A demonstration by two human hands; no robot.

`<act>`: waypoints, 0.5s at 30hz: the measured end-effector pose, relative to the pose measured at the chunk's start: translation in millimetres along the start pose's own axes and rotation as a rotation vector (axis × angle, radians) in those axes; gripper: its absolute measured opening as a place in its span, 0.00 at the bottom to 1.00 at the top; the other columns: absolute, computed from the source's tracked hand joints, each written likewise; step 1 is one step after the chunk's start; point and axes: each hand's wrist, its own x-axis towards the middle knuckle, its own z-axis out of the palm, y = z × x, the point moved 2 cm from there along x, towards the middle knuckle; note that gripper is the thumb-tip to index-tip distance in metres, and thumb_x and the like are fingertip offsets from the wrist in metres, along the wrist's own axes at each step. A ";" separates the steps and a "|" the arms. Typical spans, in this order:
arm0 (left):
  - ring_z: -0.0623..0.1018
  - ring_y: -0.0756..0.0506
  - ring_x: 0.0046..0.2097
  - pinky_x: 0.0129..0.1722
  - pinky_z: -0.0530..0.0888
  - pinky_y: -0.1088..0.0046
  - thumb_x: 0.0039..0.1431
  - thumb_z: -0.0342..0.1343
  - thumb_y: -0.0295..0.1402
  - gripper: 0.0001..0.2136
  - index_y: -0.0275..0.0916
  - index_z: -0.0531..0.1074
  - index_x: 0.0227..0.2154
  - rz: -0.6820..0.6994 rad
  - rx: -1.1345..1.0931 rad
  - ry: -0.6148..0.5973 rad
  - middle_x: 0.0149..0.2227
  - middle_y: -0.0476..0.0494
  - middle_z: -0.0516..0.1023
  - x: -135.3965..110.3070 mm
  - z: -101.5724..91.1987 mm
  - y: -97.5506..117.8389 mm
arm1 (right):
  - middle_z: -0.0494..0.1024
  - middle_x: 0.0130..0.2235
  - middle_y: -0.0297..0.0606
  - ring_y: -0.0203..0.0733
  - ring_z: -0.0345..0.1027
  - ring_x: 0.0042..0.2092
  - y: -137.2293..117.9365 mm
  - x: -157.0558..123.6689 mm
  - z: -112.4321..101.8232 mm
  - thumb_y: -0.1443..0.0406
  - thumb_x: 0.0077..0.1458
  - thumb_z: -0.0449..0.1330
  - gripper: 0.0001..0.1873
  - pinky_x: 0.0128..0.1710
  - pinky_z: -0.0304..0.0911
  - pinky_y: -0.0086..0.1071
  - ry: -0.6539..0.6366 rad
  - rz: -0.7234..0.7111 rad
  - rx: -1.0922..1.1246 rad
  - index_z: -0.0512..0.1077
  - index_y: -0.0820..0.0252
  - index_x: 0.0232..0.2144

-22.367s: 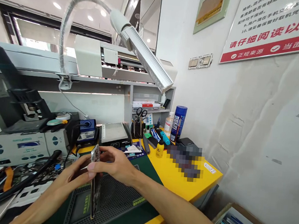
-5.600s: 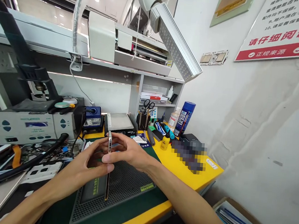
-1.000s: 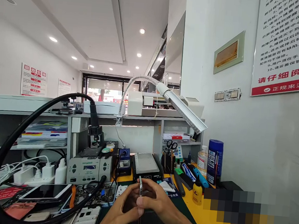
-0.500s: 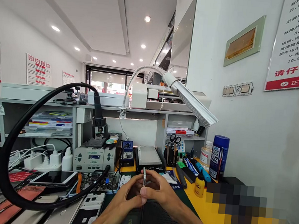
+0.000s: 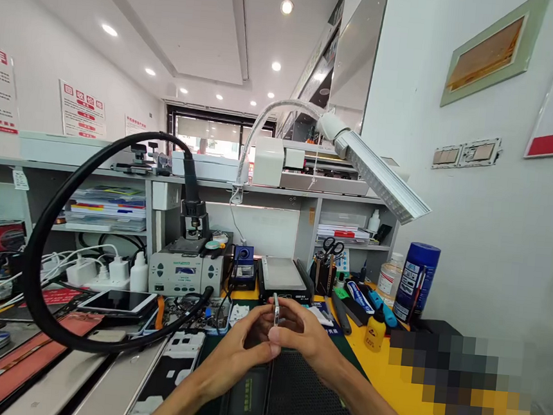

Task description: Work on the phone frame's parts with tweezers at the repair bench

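Both hands hold a slim phone [image 5: 267, 391] edge-on in front of me, so only its narrow metallic side shows and its faces are hidden. My left hand [image 5: 243, 340] curls around it from the left, thumb against the near edge. From the right, my right hand [image 5: 306, 336] grips it the same way, with thumb and fingertips meeting the left hand's. Under the hands lies a dark textured work mat [image 5: 308, 397].
To the left are several phones, a tablet [image 5: 118, 301], a tray of small parts and a grey soldering station [image 5: 186, 274] with a thick black hose [image 5: 34, 264]. At right stand a yellow bottle [image 5: 374, 332], a blue can [image 5: 415, 281] and tools. A lamp [image 5: 381, 174] hangs overhead.
The view has tilted down and turned slightly left. More of the phone's long edge and the mat now shows below my hands; both hands keep their grip.
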 end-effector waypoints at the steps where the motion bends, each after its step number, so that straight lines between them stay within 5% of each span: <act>1: 0.74 0.36 0.56 0.58 0.69 0.58 0.60 0.62 0.37 0.25 0.43 0.69 0.59 -0.008 0.013 0.010 0.57 0.41 0.76 -0.1 -0.1 0.8 | 0.78 0.49 0.41 0.53 0.72 0.52 -0.1 -0.1 -0.2 0.55 0.50 0.72 0.30 0.56 0.64 0.45 -0.002 0.003 -0.002 0.73 0.56 0.54; 15: 0.75 0.36 0.51 0.54 0.70 0.57 0.59 0.62 0.37 0.27 0.42 0.68 0.62 -0.057 0.058 0.051 0.51 0.40 0.78 1.0 -2.7 -1.2 | 0.76 0.52 0.44 0.53 0.70 0.55 -2.5 -1.5 -2.7 0.54 0.55 0.70 0.29 0.59 0.61 0.48 -0.014 0.047 -0.021 0.71 0.55 0.56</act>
